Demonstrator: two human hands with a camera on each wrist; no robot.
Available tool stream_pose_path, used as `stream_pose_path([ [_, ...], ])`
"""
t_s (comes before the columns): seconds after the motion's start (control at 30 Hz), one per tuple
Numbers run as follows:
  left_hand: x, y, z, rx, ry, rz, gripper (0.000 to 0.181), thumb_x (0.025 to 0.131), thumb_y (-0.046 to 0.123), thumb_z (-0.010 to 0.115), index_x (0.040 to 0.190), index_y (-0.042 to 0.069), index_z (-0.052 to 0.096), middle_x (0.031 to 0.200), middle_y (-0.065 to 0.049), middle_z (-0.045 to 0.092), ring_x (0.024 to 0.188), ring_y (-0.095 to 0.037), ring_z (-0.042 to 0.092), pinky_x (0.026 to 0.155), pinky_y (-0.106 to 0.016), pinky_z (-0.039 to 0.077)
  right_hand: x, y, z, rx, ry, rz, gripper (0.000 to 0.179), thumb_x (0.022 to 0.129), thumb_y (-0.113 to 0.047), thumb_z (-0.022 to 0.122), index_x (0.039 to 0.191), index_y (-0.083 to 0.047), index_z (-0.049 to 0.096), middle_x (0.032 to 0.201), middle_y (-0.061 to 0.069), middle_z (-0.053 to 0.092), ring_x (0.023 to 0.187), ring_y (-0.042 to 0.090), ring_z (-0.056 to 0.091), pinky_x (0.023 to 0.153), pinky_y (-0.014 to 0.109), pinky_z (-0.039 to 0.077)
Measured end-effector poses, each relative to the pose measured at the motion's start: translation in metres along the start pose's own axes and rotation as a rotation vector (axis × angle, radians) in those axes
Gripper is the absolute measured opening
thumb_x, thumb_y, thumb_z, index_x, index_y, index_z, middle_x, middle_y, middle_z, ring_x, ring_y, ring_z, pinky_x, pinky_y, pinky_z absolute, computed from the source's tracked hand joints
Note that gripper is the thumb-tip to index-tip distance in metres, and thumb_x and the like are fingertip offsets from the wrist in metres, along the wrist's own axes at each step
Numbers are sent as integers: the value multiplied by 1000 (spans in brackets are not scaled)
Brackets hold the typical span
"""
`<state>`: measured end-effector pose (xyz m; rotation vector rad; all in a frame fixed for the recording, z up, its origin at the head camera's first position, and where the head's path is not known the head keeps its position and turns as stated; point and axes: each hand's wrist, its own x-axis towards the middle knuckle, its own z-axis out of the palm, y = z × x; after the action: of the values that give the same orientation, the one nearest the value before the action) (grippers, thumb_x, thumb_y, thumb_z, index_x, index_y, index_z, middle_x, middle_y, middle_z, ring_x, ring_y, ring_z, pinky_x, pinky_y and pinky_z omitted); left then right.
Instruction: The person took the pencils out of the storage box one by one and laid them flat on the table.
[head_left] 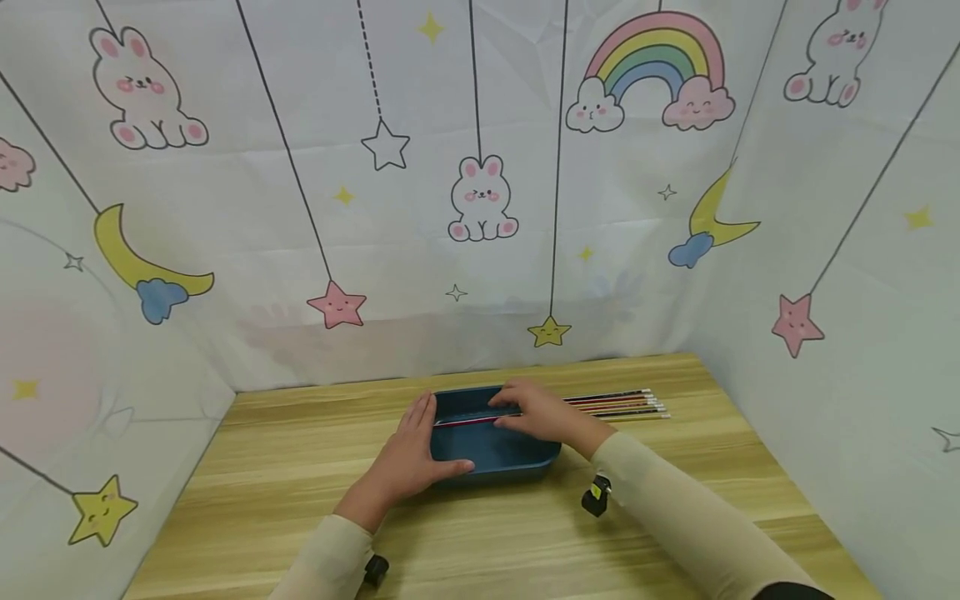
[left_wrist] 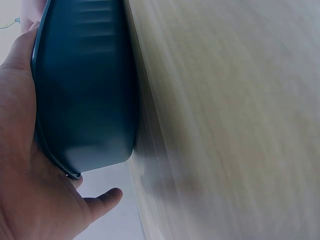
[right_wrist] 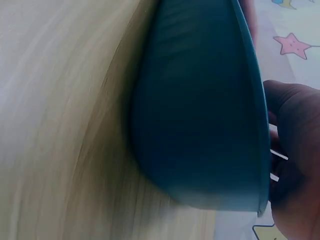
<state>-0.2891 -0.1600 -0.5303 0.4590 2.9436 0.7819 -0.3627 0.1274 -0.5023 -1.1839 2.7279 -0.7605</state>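
Observation:
A dark blue tray stands on the wooden table. My left hand rests against its left side, fingers lying along the rim and thumb over the front corner. In the left wrist view, the left hand lies along the tray's edge. My right hand reaches over the tray's right side, its thumb and index finger bent and apart. A thin red pencil runs across inside the tray, right at the right thumb. The tray's wall covers part of the right fingers in the right wrist view.
Several pencils lie side by side on the table right of the tray, white ends outward; their left ends are hidden. The table is bounded by white cloth walls printed with rabbits, stars and moons.

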Motion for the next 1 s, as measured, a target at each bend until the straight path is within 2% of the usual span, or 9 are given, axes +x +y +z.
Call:
stream_pose_path([
  [0.2,0,-1,-1,-3,-4,6,139,85,84,77,177,2,12,185,-17,8,171,-39,8,128,-65,30,9,-1,10,-25,-5,22,36,107,-25,78,139,-9,76,128,7,71,116,24,67,101,47,56],
  [0.43,1,-2,0,7,1,8,139,85,84,76,177,1,12,185,-17,8,170,-39,9,129,-64,29,20,-3,19,14,-10,42,37,107,-25,78,140,-9,75,129,7,71,114,23,67,100,45,56],
  [0.8,1,-4,2,7,17,28,141,84,86,75,176,-1,14,184,-20,11,170,-41,11,127,-66,31,27,-5,39,-118,-25,75,36,107,-31,78,138,-13,77,125,2,73,115,19,69,102,42,57],
  [1.0,1,-4,1,4,11,25,140,85,85,75,176,-1,12,185,-20,9,170,-41,10,128,-66,31,29,-6,42,-101,-17,80,34,106,-28,80,135,-12,79,125,2,74,116,20,69,104,42,57],
])
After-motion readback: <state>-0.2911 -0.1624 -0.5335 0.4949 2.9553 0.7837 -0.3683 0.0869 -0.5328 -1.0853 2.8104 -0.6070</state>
